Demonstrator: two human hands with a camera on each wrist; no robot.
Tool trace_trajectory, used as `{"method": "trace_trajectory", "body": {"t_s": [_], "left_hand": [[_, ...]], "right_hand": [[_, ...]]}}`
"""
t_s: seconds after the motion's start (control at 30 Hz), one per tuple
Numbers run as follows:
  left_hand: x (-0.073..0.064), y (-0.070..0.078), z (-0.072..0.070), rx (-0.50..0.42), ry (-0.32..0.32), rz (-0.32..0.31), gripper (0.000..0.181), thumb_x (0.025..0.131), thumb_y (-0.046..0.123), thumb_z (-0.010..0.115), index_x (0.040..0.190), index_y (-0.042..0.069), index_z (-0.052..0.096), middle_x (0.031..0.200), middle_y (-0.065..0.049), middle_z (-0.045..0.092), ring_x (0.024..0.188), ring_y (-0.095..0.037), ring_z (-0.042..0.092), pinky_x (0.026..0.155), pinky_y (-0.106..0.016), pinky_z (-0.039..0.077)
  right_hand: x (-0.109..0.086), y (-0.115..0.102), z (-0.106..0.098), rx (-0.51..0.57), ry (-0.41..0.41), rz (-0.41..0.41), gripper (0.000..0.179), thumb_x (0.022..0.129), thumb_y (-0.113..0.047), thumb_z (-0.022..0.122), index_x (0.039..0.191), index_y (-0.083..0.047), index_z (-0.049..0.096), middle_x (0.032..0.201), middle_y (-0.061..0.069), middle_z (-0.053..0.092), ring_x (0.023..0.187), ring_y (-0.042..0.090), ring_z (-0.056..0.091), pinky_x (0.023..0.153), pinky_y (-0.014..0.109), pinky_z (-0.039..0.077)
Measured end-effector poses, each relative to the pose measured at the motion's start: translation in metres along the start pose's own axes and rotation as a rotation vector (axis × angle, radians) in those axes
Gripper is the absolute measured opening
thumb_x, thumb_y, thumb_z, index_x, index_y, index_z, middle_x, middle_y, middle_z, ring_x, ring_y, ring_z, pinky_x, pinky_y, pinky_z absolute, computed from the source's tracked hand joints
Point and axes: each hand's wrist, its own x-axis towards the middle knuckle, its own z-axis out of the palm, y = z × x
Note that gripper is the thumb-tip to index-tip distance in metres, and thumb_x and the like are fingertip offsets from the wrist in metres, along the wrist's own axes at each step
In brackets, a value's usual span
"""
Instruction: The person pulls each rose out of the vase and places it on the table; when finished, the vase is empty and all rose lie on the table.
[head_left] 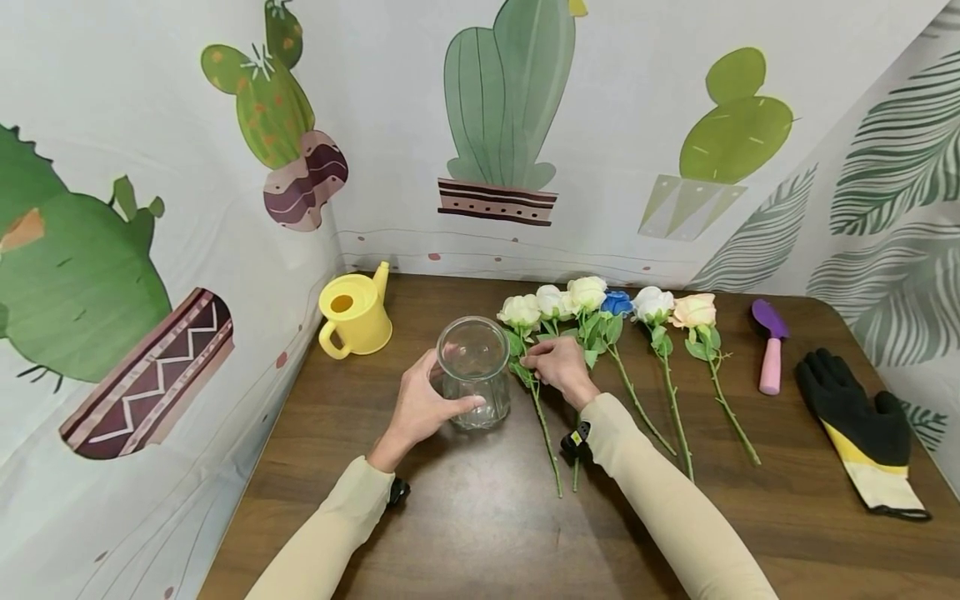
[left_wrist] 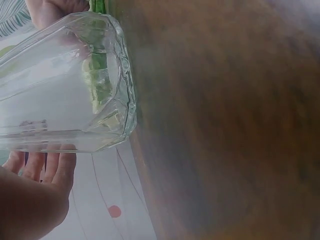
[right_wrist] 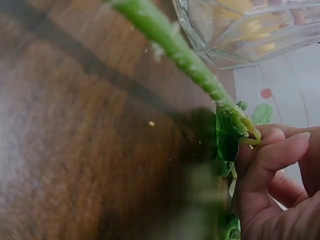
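A clear glass vase (head_left: 474, 375) stands on the table, its mouth upward. My left hand (head_left: 426, 405) grips the vase from the left, thumb across the front and fingers around the far side; in the left wrist view, those fingers (left_wrist: 64, 167) lie against the glass. Just right of the vase, my right hand (head_left: 561, 367) pinches the leafy upper stem of a cream-white rose (head_left: 520, 311). Its green stem (right_wrist: 175, 47) runs toward the camera in the right wrist view, with the thumb and fingertips at a leaf joint. The rose's head lies beyond the fingers.
More roses lie to the right: white ones (head_left: 587, 294), a blue one (head_left: 617, 302) and a peach one (head_left: 695, 310). A yellow watering can (head_left: 358, 317) stands back left. Far right are a purple-and-pink trowel (head_left: 770, 350) and a black-and-yellow glove (head_left: 862, 433). A printed cloth hangs behind the table.
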Motion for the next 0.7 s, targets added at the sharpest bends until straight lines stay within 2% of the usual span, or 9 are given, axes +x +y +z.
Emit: {"method": "trace_trajectory", "body": {"t_s": [0.17,0.27,0.4,0.5,0.57,0.7], "left_hand": [[0.001,0.000,-0.001,-0.003,0.001,0.000,0.077,0.070,0.021,0.105,0.137,0.008,0.068,0.133,-0.012,0.075,0.125,-0.030,0.071,0.107,-0.056,0.060],[0.000,0.000,-0.001,0.002,0.000,-0.001,0.077,0.071,0.021,0.104,0.137,0.007,0.067,0.134,-0.012,0.075,0.125,-0.030,0.071,0.107,-0.055,0.060],[0.000,0.001,-0.003,0.019,-0.001,0.001,0.077,0.072,0.022,0.104,0.137,0.008,0.067,0.134,-0.013,0.075,0.126,-0.031,0.071,0.107,-0.055,0.061],[0.000,0.002,-0.004,0.040,-0.009,0.004,0.077,0.072,0.023,0.104,0.138,0.007,0.066,0.135,-0.013,0.075,0.128,-0.032,0.071,0.108,-0.056,0.060],[0.000,0.002,-0.004,0.061,-0.021,0.010,0.080,0.072,0.025,0.103,0.141,0.007,0.065,0.138,-0.013,0.073,0.130,-0.033,0.069,0.109,-0.057,0.060],[-0.001,0.000,-0.008,0.086,-0.068,0.015,0.097,0.072,0.030,0.102,0.154,0.008,0.056,0.151,-0.014,0.063,0.138,-0.034,0.063,0.114,-0.058,0.056]], "right_hand": [[0.000,-0.002,0.001,-0.031,0.011,-0.009,0.013,0.093,-0.010,0.084,0.102,-0.001,0.084,0.070,0.004,0.075,0.053,0.007,0.060,0.050,0.022,0.048],[-0.001,-0.003,0.002,-0.104,0.026,-0.026,0.010,0.093,-0.013,0.085,0.099,-0.005,0.085,0.081,0.008,0.080,0.058,0.011,0.065,0.054,0.024,0.050],[-0.004,-0.006,0.004,-0.264,0.063,-0.086,0.011,0.093,-0.021,0.087,0.096,-0.010,0.086,0.101,0.011,0.083,0.086,0.022,0.075,0.075,0.035,0.061],[-0.006,-0.009,0.005,-0.333,0.081,-0.118,0.014,0.092,-0.024,0.088,0.096,-0.011,0.087,0.106,0.011,0.084,0.104,0.030,0.075,0.092,0.044,0.062],[-0.007,-0.010,0.005,-0.346,0.083,-0.125,0.016,0.092,-0.025,0.088,0.097,-0.011,0.086,0.104,0.011,0.085,0.105,0.032,0.076,0.094,0.047,0.062],[-0.011,-0.012,0.005,-0.349,0.093,-0.170,0.018,0.094,-0.026,0.086,0.101,-0.009,0.086,0.099,0.010,0.085,0.096,0.029,0.077,0.088,0.045,0.062]]}}
